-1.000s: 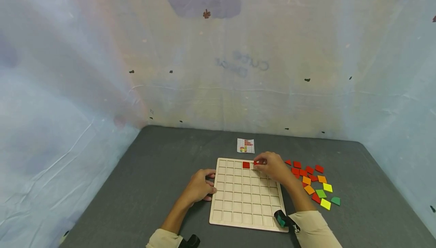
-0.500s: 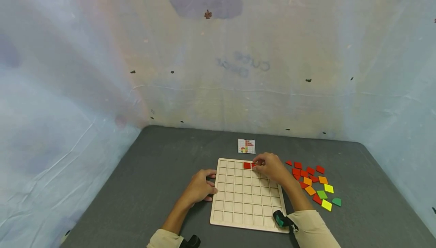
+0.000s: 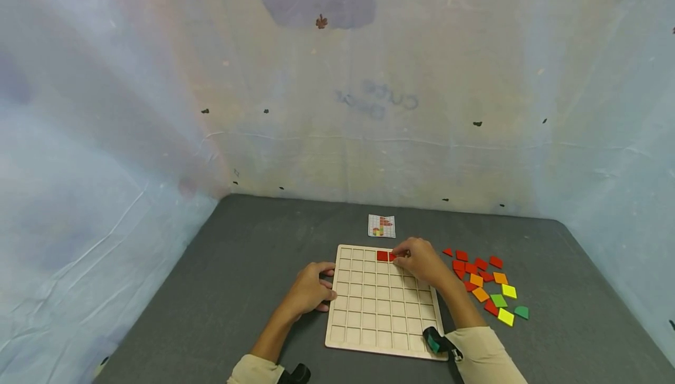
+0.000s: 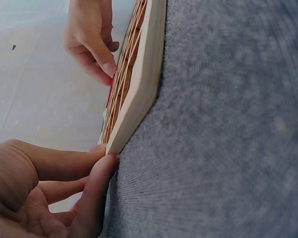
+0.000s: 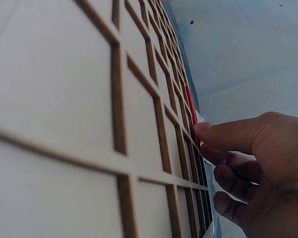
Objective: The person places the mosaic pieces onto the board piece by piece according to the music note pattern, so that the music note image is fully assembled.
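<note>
A pale wooden grid board (image 3: 384,308) lies flat on the table. My left hand (image 3: 308,290) grips its left edge; in the left wrist view the thumb and a finger pinch the wood near a corner. At the top row, my right hand (image 3: 420,259) holds a small red tile (image 3: 392,257) between thumb and fingers, in the cell right of a red square tile (image 3: 382,256) set in the grid. The fingers cover most of the held tile, so its shape is hidden. Thumb and fingertips show at the board's far edge in the right wrist view.
Behind the board lies a small printed card (image 3: 381,226) with a coloured grid picture. Several loose red tiles (image 3: 461,255), orange tiles (image 3: 480,294), yellow tiles (image 3: 505,317) and green tiles (image 3: 521,312) are scattered right of the board on the dark grey table (image 3: 253,231).
My right hand has moved slightly left and down, bringing the red tile from above the top row into the cell beside the red square. The left hand stays on the board's edge.
</note>
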`<state>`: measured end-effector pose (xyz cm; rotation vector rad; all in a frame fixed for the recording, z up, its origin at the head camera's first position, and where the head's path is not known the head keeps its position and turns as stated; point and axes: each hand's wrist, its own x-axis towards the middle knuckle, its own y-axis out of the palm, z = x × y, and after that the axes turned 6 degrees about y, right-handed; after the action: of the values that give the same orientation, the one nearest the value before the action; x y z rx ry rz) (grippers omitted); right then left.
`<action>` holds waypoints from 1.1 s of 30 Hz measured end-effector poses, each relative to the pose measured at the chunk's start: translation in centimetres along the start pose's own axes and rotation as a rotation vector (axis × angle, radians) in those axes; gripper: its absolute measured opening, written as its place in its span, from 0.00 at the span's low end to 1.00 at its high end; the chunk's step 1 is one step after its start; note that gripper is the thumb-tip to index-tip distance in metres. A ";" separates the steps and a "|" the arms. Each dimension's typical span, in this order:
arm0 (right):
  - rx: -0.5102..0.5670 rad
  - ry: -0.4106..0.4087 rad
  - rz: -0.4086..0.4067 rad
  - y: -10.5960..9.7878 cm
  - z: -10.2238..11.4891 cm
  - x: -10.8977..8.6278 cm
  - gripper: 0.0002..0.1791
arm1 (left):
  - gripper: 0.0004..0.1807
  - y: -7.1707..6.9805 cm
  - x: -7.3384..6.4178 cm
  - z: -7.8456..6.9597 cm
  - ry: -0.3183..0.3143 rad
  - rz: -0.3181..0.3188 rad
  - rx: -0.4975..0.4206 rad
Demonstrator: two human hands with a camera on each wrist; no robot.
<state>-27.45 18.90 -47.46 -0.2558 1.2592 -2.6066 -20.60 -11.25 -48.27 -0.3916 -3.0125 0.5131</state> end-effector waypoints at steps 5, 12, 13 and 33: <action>0.005 0.015 0.007 0.1 0.2 -0.1 0.08 | 0.37 0.0 -0.1 -0.1 0.002 -0.001 0.003; 0.019 0.023 -0.014 -0.3 0.5 -0.6 0.11 | 0.37 0.0 -0.1 -0.2 0.003 -0.003 0.006; 0.025 0.023 -0.015 -0.4 0.5 -0.7 0.12 | 0.37 0.0 0.0 -0.2 0.003 -0.003 0.006; 0.091 0.042 -0.147 -2.6 -1.7 -2.8 0.17 | 0.38 0.1 0.1 0.1 0.005 -0.003 -0.003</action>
<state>-25.57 22.55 -46.65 -0.2886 1.1728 -2.7994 -20.67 -11.23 -48.43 -0.3885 -3.0089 0.5073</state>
